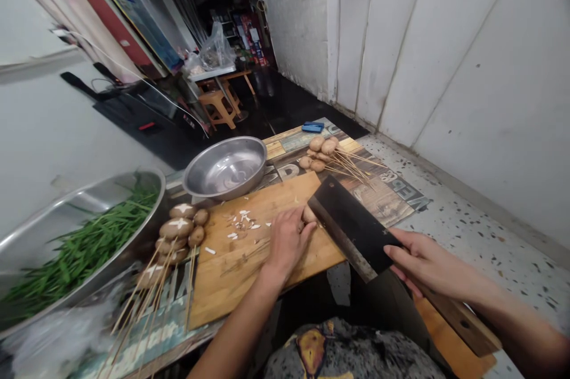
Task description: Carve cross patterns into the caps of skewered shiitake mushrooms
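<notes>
My left hand (288,239) is closed around a brown mushroom cap (309,214) on the wooden cutting board (249,290). In my right hand (425,257) is a cleaver (351,221), gripped by its wooden handle, its dark blade tilted beside the mushroom. Whether the edge touches the cap I cannot tell. White mushroom trimmings (243,221) lie scattered on the board. Left of it are skewered mushrooms (178,227), some with white star-shaped cuts on their caps. Uncut-looking skewered mushrooms (323,150) rest on the table past the board.
A metal bowl (225,168) sits behind the board. At left, a large metal basin (154,189) holds green leafy vegetables (102,236), with a clear plastic bag (66,331) in front. A blue object (312,127) lies at the table's far edge. White wall panels (427,58) stand at right.
</notes>
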`<state>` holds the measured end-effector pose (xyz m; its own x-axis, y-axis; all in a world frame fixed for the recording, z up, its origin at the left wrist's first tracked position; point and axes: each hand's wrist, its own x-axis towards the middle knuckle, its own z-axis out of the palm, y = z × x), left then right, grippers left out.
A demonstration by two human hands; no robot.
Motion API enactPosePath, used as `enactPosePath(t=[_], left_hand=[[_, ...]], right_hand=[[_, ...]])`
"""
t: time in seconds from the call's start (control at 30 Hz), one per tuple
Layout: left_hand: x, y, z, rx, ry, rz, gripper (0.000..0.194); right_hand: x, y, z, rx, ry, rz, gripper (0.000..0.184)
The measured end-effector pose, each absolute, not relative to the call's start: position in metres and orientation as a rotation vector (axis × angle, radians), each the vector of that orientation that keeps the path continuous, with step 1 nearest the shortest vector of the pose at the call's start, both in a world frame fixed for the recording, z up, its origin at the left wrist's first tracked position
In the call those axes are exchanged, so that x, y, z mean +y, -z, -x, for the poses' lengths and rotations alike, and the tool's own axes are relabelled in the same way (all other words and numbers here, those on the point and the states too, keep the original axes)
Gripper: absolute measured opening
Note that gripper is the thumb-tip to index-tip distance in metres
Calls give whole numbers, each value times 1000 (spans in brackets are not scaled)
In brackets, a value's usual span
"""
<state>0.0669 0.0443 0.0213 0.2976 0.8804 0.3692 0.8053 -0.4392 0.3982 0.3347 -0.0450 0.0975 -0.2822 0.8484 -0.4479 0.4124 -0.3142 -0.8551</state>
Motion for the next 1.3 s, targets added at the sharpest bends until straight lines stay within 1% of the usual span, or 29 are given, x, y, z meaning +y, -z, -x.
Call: enactPosePath(t=[0.3,0.4,0.47,0.53,0.6,0.67,0.77,0.97,1.13,1.3], left_hand=[[43,-22,-68,1557,-873,-2395,25],[39,-28,-65,1549,-875,-2447,22],[35,-32,-62,1547,-877,-2495,23],[34,-35,-57,1563,-859,-2523,24],[34,-34,-53,1581,-810,-2521,22],[36,-32,-49,1573,-767,-2502,20],[38,-26,-45,1524,-811,-2475,23],[36,-20,-43,1447,-969,-2481,15],[36,-19,-43,1450,-995,-2479,20],[36,-17,-44,1460,-1009,-2464,21]], right_hand=[[-47,-100,-335,-1609,-1554,1638,20],[-48,-103,-334,-1663,-1399,1699,18],[-46,-104,-331,-1726,-1247,1752,21],[-44,-105,-326,-1765,-1169,1772,23],[-42,-106,-322,-1744,-1233,1745,25],[-42,-108,-317,-1677,-1386,1688,25],[-44,-109,-313,-1601,-1551,1629,26],[-47,-109,-312,-1576,-1587,1617,25],[-48,-105,-317,-1547,-1638,1603,24],[-47,-102,-320,-1513,-1671,1635,23]])
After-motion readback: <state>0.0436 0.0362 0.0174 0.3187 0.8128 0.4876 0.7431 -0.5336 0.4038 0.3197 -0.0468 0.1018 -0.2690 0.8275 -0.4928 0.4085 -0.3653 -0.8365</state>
